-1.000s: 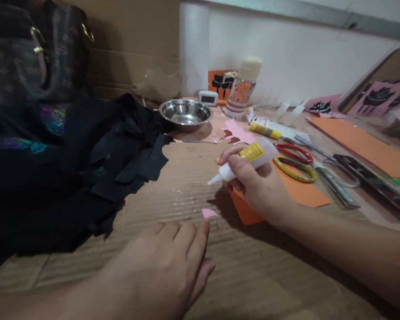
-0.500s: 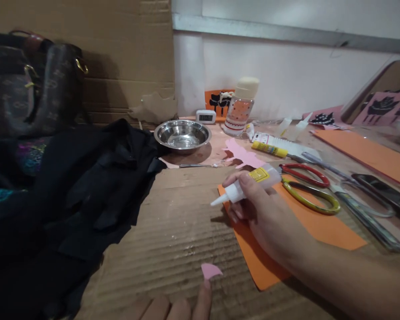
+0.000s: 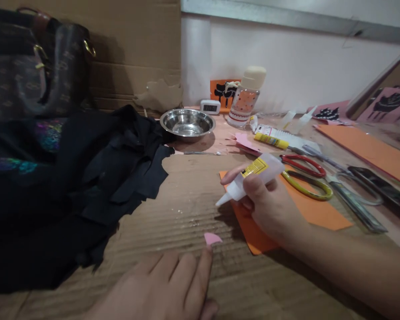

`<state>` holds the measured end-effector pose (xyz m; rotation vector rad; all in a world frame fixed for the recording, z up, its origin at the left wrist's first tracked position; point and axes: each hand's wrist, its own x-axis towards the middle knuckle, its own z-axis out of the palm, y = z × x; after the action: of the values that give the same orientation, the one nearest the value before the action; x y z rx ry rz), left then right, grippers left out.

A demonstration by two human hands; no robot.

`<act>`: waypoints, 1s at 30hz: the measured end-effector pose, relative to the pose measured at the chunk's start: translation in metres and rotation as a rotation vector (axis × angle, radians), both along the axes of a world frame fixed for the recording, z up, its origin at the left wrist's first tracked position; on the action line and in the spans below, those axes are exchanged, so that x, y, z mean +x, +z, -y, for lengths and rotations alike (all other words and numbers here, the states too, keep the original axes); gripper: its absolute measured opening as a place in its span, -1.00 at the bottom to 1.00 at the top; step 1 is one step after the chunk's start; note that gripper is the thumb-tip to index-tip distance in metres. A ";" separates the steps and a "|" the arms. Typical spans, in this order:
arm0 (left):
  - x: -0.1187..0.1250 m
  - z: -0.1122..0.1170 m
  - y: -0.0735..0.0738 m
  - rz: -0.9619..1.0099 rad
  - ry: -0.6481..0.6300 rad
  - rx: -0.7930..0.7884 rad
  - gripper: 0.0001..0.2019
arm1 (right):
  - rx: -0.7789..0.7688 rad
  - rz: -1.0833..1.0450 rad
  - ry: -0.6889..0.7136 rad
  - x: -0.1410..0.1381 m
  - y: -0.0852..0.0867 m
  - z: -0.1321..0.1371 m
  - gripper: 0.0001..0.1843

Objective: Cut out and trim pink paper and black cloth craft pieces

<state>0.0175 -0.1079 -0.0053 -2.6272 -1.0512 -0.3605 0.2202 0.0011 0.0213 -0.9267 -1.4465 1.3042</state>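
My right hand is wrapped round a clear plastic glue bottle with a yellow label. The bottle is tilted, and its pointed white nozzle faces down and left, above the cardboard. A small pink paper piece lies on the cardboard, below the nozzle and apart from it. At its lower edge, the tip of my left index finger touches it. My left hand rests palm down with its fingers extended. Under my right hand lies an orange sheet, partly covered by it.
Black fabric spreads across the left side, before a brown handbag. Behind stand a metal bowl, a small clock and a bottle. Scissors, a box cutter and a glue stick lie to the right.
My left hand shows more fully, still touching the pink piece. The glue bottle remains in my right hand, its nozzle now closer to the piece. The whole view has shifted.
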 end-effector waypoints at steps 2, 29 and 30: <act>0.002 0.002 0.006 -0.032 -0.005 -0.024 -0.61 | 0.078 0.058 0.046 0.000 0.006 0.009 -0.53; 0.007 0.007 0.025 -0.116 -0.009 -0.118 -0.54 | 0.091 0.199 0.100 -0.009 0.004 0.027 -0.44; 0.007 0.007 0.025 -0.115 -0.009 -0.116 -0.53 | 0.094 0.205 0.096 -0.009 0.003 0.026 -0.43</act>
<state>0.0242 -0.1146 0.0196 -2.7184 -1.0527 -0.1516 0.2110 -0.0251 0.0248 -0.9599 -1.7146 1.2265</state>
